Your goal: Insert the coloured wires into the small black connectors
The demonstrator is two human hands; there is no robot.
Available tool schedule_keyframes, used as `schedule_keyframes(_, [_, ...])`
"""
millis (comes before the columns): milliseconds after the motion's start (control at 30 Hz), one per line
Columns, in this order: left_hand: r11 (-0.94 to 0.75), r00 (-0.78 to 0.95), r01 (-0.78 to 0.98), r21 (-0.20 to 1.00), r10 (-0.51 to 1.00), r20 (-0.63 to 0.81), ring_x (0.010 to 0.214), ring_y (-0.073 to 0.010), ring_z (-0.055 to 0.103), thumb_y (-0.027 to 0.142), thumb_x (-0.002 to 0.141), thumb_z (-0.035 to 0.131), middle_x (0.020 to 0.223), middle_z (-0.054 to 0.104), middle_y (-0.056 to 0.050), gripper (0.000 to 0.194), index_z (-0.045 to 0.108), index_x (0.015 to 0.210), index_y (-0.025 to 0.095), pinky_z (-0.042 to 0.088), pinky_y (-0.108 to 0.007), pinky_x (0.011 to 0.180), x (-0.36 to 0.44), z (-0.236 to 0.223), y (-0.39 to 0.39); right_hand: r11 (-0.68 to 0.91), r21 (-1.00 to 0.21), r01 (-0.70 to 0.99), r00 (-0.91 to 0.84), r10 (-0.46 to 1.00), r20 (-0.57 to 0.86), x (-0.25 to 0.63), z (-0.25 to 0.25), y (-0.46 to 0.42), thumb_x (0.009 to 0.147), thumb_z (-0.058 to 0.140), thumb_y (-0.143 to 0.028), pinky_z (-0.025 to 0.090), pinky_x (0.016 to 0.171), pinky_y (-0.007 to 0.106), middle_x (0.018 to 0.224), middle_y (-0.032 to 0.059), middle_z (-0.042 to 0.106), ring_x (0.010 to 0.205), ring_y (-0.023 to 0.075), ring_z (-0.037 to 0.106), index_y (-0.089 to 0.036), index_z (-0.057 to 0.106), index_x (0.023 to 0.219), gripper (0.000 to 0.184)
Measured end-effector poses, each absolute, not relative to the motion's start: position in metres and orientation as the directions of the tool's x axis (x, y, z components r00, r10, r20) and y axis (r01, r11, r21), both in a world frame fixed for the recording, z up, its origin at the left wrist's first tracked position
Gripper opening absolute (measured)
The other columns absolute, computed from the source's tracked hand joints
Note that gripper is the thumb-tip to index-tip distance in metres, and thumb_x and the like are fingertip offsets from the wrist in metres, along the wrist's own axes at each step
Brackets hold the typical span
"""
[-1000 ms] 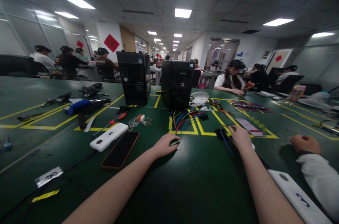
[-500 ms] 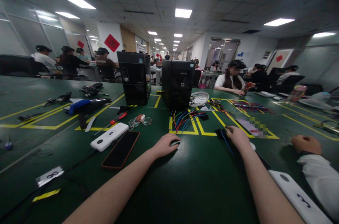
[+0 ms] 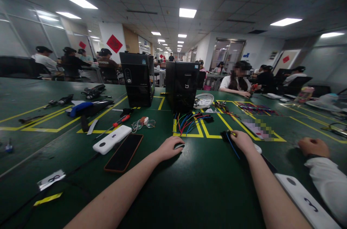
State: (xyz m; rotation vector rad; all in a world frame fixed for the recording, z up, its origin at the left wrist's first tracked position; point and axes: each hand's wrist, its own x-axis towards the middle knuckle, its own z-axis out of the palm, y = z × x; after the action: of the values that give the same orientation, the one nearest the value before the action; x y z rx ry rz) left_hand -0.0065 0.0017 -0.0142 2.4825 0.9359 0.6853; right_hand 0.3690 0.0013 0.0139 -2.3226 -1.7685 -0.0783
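My left hand (image 3: 168, 148) rests on the green table with its fingers curled. A small dark shape with a pale edge (image 3: 179, 146) shows at the fingertips; what it is I cannot make out. In front of that hand lies a fan of red, blue and black wires (image 3: 187, 122). My right hand (image 3: 243, 141) is closed in a pinch at a small black bundle (image 3: 225, 136), from which a blue wire (image 3: 234, 148) sticks out over the table. What exactly the right fingers hold is hidden.
Two black computer towers (image 3: 138, 81) stand ahead. On the left lie a phone (image 3: 124, 153), a white power bank marked 8 (image 3: 112, 139), glasses (image 3: 148, 123) and a red-handled screwdriver (image 3: 121, 120). Another person's hand (image 3: 313, 148) and a white power bank marked 3 (image 3: 306, 200) are at right.
The fingertips of my right hand have shifted slightly at the black bundle. My left hand has not visibly moved.
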Motion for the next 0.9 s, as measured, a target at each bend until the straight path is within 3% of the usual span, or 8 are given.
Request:
schedule_keyframes(300, [-0.701, 0.655, 0.490, 0.518, 0.688, 0.311, 0.104, -0.0211, 0.054, 0.024, 0.082, 0.056, 0.109, 0.062, -0.005, 0.024, 0.061, 0.105, 0.021, 0.038, -0.035, 0.095, -0.006, -0.016, 0.003, -0.279, -0.152, 0.948, 0.293, 0.953, 0.078, 0.365, 0.020, 0.002, 0.085, 0.039, -0.030, 0.044, 0.069, 0.027, 0.102, 0.0120, 0.067, 0.091, 0.0232, 0.062, -0.017, 0.067, 0.106, 0.037])
schedule_keyframes(500, [-0.704, 0.658, 0.481, 0.523, 0.683, 0.315, 0.104, -0.0211, 0.054, 0.023, 0.082, 0.056, 0.109, 0.062, -0.005, 0.024, 0.061, 0.105, 0.021, 0.038, -0.035, 0.095, -0.006, -0.016, 0.003, -0.294, -0.167, 0.941, 0.313, 0.945, 0.097, 0.365, 0.021, -0.001, 0.087, 0.038, -0.034, 0.043, 0.067, 0.027, 0.101, 0.0114, 0.068, 0.090, 0.0232, 0.062, -0.017, 0.066, 0.105, 0.038])
schedule_keyframes(700, [-0.705, 0.661, 0.481, 0.521, 0.682, 0.313, 0.103, -0.0213, 0.054, 0.024, 0.082, 0.055, 0.108, 0.062, -0.005, 0.023, 0.061, 0.104, 0.021, 0.038, -0.034, 0.095, -0.006, -0.015, 0.003, -0.305, -0.170, 0.937, 0.334, 0.924, 0.186, 0.365, 0.026, -0.005, 0.089, 0.033, -0.030, 0.044, 0.077, 0.030, 0.113, 0.0146, 0.063, 0.099, 0.0248, 0.059, -0.012, 0.063, 0.113, 0.042])
schedule_keyframes(900, [-0.715, 0.663, 0.470, 0.518, 0.673, 0.328, 0.103, -0.0211, 0.054, 0.024, 0.082, 0.055, 0.108, 0.061, -0.005, 0.023, 0.061, 0.104, 0.021, 0.038, -0.034, 0.095, -0.006, -0.017, 0.004, -0.263, -0.157, 0.952, 0.283, 0.952, 0.120, 0.358, 0.036, -0.007, 0.081, 0.043, -0.024, 0.044, 0.079, 0.028, 0.113, 0.0123, 0.064, 0.102, 0.0239, 0.059, -0.014, 0.063, 0.113, 0.039])
